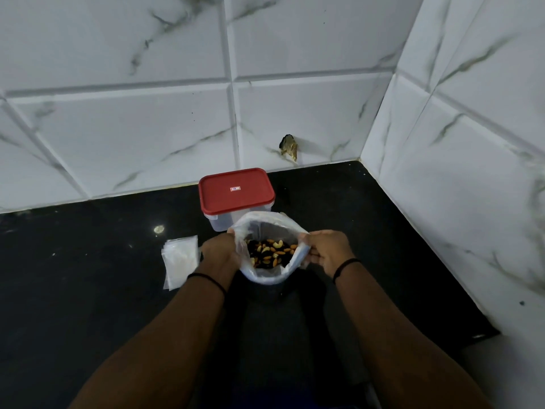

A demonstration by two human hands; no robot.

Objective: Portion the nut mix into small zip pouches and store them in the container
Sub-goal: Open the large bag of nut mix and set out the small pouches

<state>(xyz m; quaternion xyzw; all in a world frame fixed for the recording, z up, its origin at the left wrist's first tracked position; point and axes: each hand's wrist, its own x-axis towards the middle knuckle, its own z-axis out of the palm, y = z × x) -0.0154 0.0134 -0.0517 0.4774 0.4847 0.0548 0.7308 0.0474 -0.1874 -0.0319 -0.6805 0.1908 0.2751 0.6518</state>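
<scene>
Nothing looks portioned yet, as far as I can see; the person stands at the black counter (pixel 88 290) with the big clear bag (pixel 267 249) of nut mix (pixel 269 252) held upright just in front of them, its mouth spread wide. The left hand (pixel 219 252) is closed on the bag's left rim; the right hand (pixel 326 251) pinches the right rim (2 hands, 1 bag). The stack of small zip pouches (pixel 180 261) lies flat and seemingly empty just left of the bag; the container (pixel 236 199) sits behind it, red lid on; filling, sealing and storing all remain.
</scene>
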